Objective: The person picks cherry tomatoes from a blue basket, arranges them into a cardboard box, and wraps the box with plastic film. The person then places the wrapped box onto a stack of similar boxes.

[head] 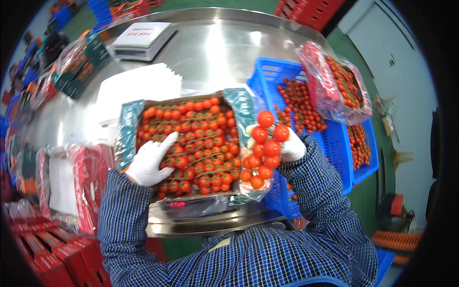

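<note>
A cardboard box of vine cherry tomatoes (pixel 200 143), with green printed end flaps and clear film, lies before me on a scale whose red display shows at the near edge. My left hand (pixel 152 158), in a white glove, rests on the tomatoes at the box's left side, thumb and fingers apart. A truss of cherry tomatoes (pixel 265 147) hangs from my white-gloved right hand (pixel 292 145), just beyond the box's right end. Most of that hand's fingers are hidden behind the truss.
Blue plastic crates (pixel 335 154) with loose tomatoes stand at right, a filled red box (pixel 322 82) in film resting on them. White sheets (pixel 140 84) and a second scale (pixel 143 39) lie on the steel table (pixel 229 46). Red cartons (pixel 86 183) and green boxes (pixel 80 64) stand left.
</note>
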A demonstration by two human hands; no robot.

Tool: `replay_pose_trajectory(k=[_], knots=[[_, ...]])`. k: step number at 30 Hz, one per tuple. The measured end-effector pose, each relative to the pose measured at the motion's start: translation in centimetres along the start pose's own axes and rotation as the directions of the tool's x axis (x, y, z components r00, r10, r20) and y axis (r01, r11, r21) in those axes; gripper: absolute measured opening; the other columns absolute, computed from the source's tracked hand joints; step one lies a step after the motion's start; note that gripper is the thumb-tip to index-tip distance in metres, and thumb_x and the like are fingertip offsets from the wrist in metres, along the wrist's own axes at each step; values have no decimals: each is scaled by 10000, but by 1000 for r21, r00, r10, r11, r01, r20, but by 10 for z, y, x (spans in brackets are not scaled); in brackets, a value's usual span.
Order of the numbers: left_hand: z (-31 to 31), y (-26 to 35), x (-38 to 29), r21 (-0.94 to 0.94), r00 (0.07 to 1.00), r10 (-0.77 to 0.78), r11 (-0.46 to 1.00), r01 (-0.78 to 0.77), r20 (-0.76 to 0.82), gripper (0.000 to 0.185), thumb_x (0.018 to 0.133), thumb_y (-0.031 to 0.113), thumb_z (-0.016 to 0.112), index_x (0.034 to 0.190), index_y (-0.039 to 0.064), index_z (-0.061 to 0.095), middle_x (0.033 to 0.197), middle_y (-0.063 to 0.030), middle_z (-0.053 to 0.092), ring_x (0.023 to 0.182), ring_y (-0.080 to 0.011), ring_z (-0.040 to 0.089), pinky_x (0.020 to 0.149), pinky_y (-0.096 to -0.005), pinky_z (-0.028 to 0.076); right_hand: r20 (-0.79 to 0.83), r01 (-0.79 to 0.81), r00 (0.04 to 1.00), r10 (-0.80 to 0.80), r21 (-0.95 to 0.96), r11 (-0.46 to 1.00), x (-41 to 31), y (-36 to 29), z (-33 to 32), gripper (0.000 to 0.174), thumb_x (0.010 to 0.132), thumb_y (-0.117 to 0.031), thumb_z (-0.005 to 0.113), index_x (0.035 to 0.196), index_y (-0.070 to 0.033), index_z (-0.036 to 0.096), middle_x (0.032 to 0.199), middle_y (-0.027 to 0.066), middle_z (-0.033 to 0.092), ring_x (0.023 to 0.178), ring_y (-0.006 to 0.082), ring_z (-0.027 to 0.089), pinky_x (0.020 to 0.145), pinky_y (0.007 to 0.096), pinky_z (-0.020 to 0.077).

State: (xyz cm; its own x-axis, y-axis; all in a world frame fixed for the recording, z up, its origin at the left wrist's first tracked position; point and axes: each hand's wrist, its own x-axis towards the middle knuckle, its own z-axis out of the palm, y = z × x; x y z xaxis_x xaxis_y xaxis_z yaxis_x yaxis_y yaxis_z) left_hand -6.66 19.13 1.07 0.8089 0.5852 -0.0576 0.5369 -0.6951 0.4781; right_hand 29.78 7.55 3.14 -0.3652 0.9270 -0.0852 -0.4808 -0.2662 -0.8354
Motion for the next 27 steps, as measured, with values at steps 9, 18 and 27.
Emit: replay_pose_trajectory(k=[9,18,27], knots=[[19,10,-19,117,964,-58,989,91,-259,690,739,95,661,1381,68,409,1186,-150,511,1105,-349,487,1041,-509,314,-179,-2,893,413,-919,-394,131,22,74,545,761,-263,648,1277,-123,540,1016,162,661,952,305,641,848,407,517],[22,63,-21,244,931,-321,902,357,-176,674,867,232,586,1462,79,309,1443,-214,359,1344,-392,315,1120,-520,180,35,116,936,-352,-970,212,-16,5,-18,413,824,-166,643,1219,-53,594,1147,147,612,1061,287,583,938,371,447],[86,140,77,353,959,-119,912,208,-258,638,879,191,527,1477,143,308,1524,-137,274,1413,-345,228,1148,-481,143,-882,-581,231,-410,-463,669,-317,-43,-201,240,829,-44,619,1058,9,668,903,70,679,770,123,613,744,272,513]])
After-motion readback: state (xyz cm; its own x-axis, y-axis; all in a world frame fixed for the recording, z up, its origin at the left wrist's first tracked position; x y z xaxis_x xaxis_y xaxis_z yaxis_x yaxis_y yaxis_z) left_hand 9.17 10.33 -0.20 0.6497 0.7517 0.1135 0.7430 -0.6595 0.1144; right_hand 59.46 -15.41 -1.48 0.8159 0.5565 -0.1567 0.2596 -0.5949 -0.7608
